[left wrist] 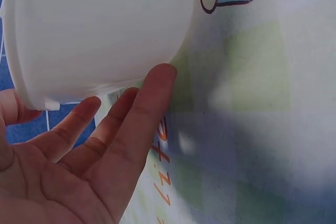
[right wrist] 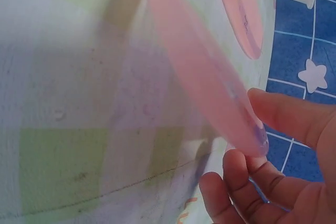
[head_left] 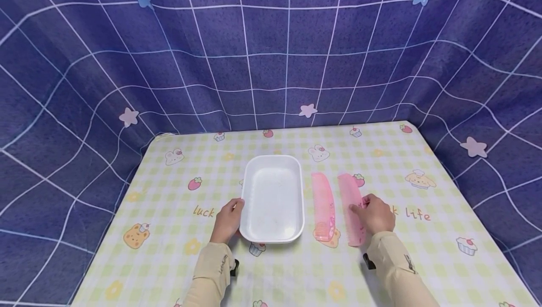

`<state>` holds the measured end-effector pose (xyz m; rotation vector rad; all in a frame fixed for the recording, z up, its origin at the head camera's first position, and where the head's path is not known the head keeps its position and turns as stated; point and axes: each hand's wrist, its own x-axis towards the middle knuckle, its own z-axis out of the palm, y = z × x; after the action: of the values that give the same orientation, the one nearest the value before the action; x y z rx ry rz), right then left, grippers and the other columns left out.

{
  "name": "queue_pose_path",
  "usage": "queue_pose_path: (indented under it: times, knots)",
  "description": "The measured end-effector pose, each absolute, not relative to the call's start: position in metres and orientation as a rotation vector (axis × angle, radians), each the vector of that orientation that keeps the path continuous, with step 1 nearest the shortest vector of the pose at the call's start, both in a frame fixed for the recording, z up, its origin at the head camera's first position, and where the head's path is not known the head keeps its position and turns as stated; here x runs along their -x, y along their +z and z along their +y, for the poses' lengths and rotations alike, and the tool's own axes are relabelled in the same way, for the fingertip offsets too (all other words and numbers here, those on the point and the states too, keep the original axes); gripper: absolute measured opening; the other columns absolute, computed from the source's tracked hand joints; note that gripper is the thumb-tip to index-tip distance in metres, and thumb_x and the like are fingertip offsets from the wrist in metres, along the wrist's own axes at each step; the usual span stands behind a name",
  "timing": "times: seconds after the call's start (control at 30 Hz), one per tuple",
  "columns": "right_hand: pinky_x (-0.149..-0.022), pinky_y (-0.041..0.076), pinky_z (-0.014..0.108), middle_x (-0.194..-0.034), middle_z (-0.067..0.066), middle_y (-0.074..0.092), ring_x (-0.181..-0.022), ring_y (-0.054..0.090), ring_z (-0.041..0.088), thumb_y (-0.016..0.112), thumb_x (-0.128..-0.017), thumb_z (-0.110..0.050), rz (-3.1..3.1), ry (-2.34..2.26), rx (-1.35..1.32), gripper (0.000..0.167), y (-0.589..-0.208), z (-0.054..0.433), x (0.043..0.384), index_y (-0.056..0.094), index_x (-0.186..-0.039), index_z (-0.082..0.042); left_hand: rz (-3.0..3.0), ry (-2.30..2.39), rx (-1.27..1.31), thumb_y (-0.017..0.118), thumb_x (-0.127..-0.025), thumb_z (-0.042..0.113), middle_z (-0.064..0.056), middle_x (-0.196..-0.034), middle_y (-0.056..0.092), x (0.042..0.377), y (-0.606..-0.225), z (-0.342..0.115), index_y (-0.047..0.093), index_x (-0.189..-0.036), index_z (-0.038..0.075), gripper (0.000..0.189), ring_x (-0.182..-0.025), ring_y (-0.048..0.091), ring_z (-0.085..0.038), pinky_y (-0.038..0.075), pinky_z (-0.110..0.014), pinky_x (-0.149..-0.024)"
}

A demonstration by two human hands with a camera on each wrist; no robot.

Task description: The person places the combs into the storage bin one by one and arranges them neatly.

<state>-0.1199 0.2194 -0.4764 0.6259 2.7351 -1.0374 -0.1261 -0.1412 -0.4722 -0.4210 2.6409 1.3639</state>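
Observation:
A white plastic tray (head_left: 274,203) stands in the middle of the table, with nothing in it. My left hand (head_left: 228,217) grips its left side, thumb at the rim and fingers against the outer wall (left wrist: 105,30). To the tray's right, a pink comb (head_left: 323,206) lies lengthwise with its teeth facing left. A second pink comb (head_left: 352,213) is beside it, pinched along its spine between the thumb and fingers of my right hand (head_left: 374,215). In the right wrist view this held comb (right wrist: 205,72) looks tilted, its spine edge raised off the cloth.
A green-and-white checked cloth (head_left: 161,231) with printed cartoons covers the table. Behind it and along both sides hangs a dark blue curtain (head_left: 262,71) with white grid lines and stars. The table's far edge meets the curtain.

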Motion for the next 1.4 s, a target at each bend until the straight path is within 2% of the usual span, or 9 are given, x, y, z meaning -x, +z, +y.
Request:
queue_pose_path:
  times: [0.07, 0.23, 0.47, 0.53, 0.63, 0.8, 0.97, 1.17, 1.4]
  knots:
    - [-0.085, 0.039, 0.053, -0.085, 0.015, 0.063, -0.081, 0.054, 0.033, 0.073, -0.093, -0.024, 2.742, -1.032, -0.62, 0.038, -0.476, 0.2193, 0.1203, 0.06, -0.114, 0.004, 2.651, 1.358, 0.417, 0.043, -0.107, 0.03, -0.025, -0.122, 0.065, 0.1262, -0.4723, -0.1409, 0.061, -0.137, 0.001, 0.045, -0.104, 0.064, -0.037, 0.05, -0.051, -0.093]
    - [-0.102, 0.028, 0.066, -0.09, 0.018, 0.068, -0.084, 0.06, 0.036, 0.073, -0.093, -0.024, 2.774, -1.001, -0.596, 0.04, -0.4766, 0.2187, 0.1203, 0.062, -0.118, 0.005, 2.657, 1.36, 0.407, 0.044, -0.107, 0.03, -0.025, -0.123, 0.065, 0.1254, -0.4728, -0.1413, 0.061, -0.136, 0.001, 0.045, -0.107, 0.063, -0.038, 0.048, -0.053, -0.096]
    - [-0.11, 0.013, 0.073, -0.103, 0.026, 0.072, -0.108, 0.06, 0.049, 0.072, -0.093, -0.024, 2.79, -0.982, -0.592, 0.044, -0.4773, 0.2169, 0.1209, 0.065, -0.121, 0.01, 2.664, 1.357, 0.381, 0.044, -0.107, 0.03, -0.026, -0.122, 0.065, 0.1247, -0.4712, -0.1415, 0.061, -0.136, 0.001, 0.045, -0.106, 0.063, -0.039, 0.049, -0.053, -0.093]
    - [-0.11, 0.012, 0.073, -0.102, 0.025, 0.071, -0.106, 0.061, 0.048, 0.072, -0.093, -0.024, 2.785, -0.989, -0.599, 0.043, -0.4769, 0.2167, 0.1208, 0.065, -0.118, 0.01, 2.666, 1.354, 0.377, 0.044, -0.107, 0.031, -0.026, -0.123, 0.064, 0.1246, -0.4701, -0.1415, 0.061, -0.136, 0.001, 0.045, -0.107, 0.063, -0.039, 0.049, -0.054, -0.095]
    - [-0.11, 0.012, 0.073, -0.088, 0.019, 0.071, -0.094, 0.062, 0.042, 0.071, -0.093, -0.024, 2.773, -1.012, -0.607, 0.04, -0.4754, 0.2167, 0.1197, 0.065, -0.114, 0.009, 2.664, 1.353, 0.382, 0.044, -0.107, 0.03, -0.027, -0.124, 0.064, 0.1251, -0.4694, -0.1411, 0.061, -0.136, 0.0, 0.045, -0.11, 0.062, -0.041, 0.047, -0.055, -0.098]
    - [-0.106, 0.023, 0.068, -0.079, 0.013, 0.066, -0.079, 0.058, 0.032, 0.069, -0.094, -0.026, 2.768, -1.041, -0.604, 0.038, -0.4741, 0.2178, 0.1185, 0.065, -0.111, 0.007, 2.662, 1.349, 0.404, 0.044, -0.107, 0.03, -0.026, -0.124, 0.064, 0.1269, -0.4721, -0.1412, 0.061, -0.136, 0.001, 0.045, -0.11, 0.062, -0.041, 0.047, -0.054, -0.098]
    - [-0.088, 0.038, 0.056, -0.08, 0.013, 0.064, -0.075, 0.056, 0.029, 0.068, -0.095, -0.028, 2.761, -1.064, -0.607, 0.037, -0.4742, 0.2191, 0.1191, 0.066, -0.11, 0.006, 2.648, 1.352, 0.417, 0.043, -0.107, 0.03, -0.025, -0.123, 0.064, 0.1271, -0.4729, -0.1418, 0.061, -0.137, 0.002, 0.045, -0.106, 0.063, -0.038, 0.049, -0.053, -0.094]
    - [-0.075, 0.041, 0.044, -0.083, 0.013, 0.064, -0.076, 0.055, 0.028, 0.068, -0.096, -0.029, 2.715, -1.117, -0.633, 0.036, -0.4718, 0.2179, 0.1204, 0.066, -0.11, 0.005, 2.637, 1.361, 0.421, 0.043, -0.107, 0.031, -0.025, -0.121, 0.065, 0.1267, -0.4721, -0.1428, 0.06, -0.137, 0.002, 0.045, -0.102, 0.064, -0.036, 0.051, -0.05, -0.089]
    - [-0.073, 0.045, 0.038, -0.097, 0.017, 0.068, -0.085, 0.057, 0.029, 0.068, -0.096, -0.029, 2.649, -1.183, -0.669, 0.037, -0.4702, 0.2174, 0.1215, 0.067, -0.111, 0.004, 2.641, 1.357, 0.423, 0.043, -0.107, 0.031, -0.025, -0.122, 0.065, 0.1275, -0.4734, -0.1431, 0.061, -0.137, 0.002, 0.045, -0.105, 0.063, -0.037, 0.049, -0.052, -0.093]
